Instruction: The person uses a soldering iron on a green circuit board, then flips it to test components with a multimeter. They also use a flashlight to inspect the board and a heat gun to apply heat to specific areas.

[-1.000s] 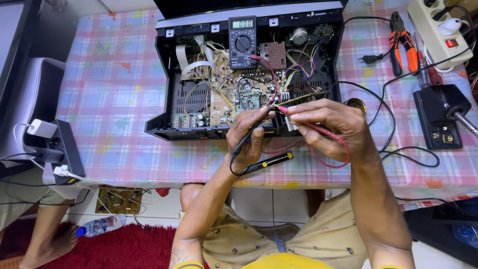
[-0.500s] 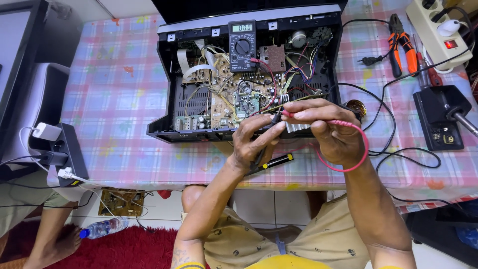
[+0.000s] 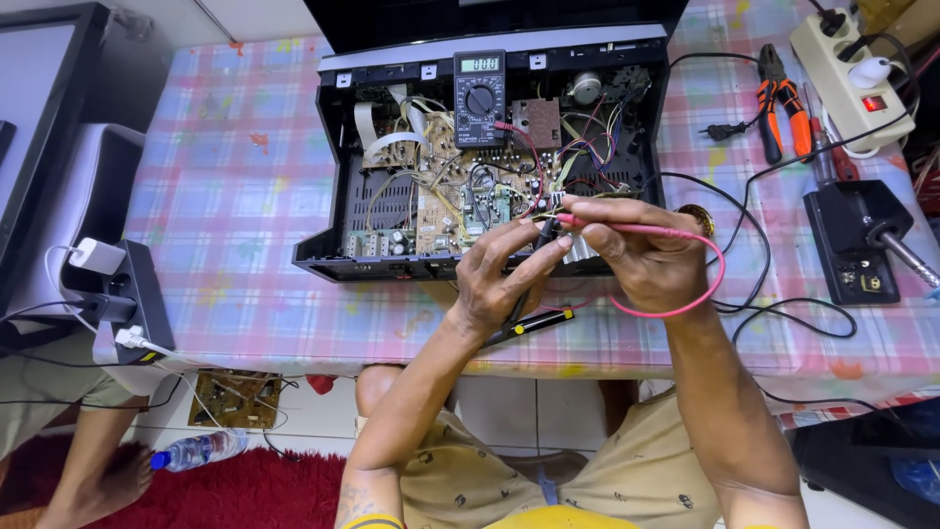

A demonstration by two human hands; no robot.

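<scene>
- While over frame centre: left hand [image 3: 504,284] pinching black probe [image 3: 537,257], right hand [image 3: 641,257] pinching red probe [image 3: 627,229].
- Above: open chassis [image 3: 323,220], multimeter [image 3: 479,99].
- Advised: tips steady, apart, on separate board points.

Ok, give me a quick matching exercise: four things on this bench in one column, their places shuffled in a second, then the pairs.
Things:
1. multimeter
2. black probe
3. red probe
4. orange-handled pliers

Places:
A. in the right hand
B. on the tablecloth, right of the chassis
C. resting inside the open chassis
D. in the left hand

Pairs: 1-C, 2-D, 3-A, 4-B
</scene>
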